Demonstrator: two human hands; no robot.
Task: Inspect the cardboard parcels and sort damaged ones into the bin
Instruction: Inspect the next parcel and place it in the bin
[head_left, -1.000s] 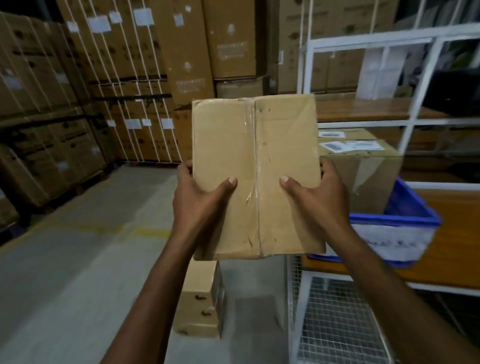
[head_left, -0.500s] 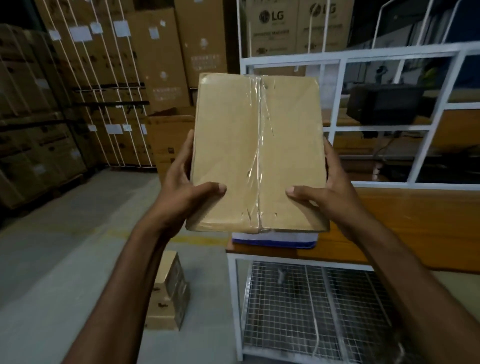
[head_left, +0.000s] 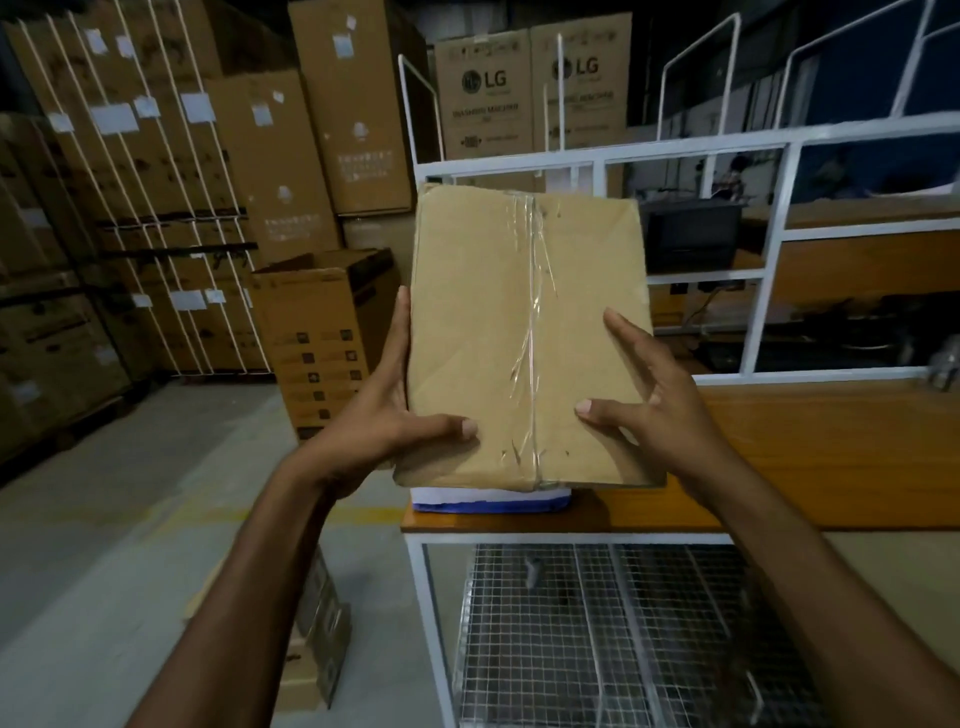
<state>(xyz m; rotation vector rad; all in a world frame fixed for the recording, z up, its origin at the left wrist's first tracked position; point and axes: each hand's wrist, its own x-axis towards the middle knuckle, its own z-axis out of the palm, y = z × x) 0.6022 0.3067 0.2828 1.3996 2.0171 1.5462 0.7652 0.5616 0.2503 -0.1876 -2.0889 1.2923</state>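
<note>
Head view: a taped cardboard parcel (head_left: 483, 322) is held upright in front of the camera, above the edge of a wooden table (head_left: 805, 457). The left hand (head_left: 379, 415) grips its left edge, thumb on the face. The right hand (head_left: 660, 415) holds the right side, thumb and forefinger spread on the face. Below the parcel sits a blue-and-white bin (head_left: 488, 503), its contents hidden. An open-topped carton (head_left: 322, 338) stands on the floor, its inside unseen.
</note>
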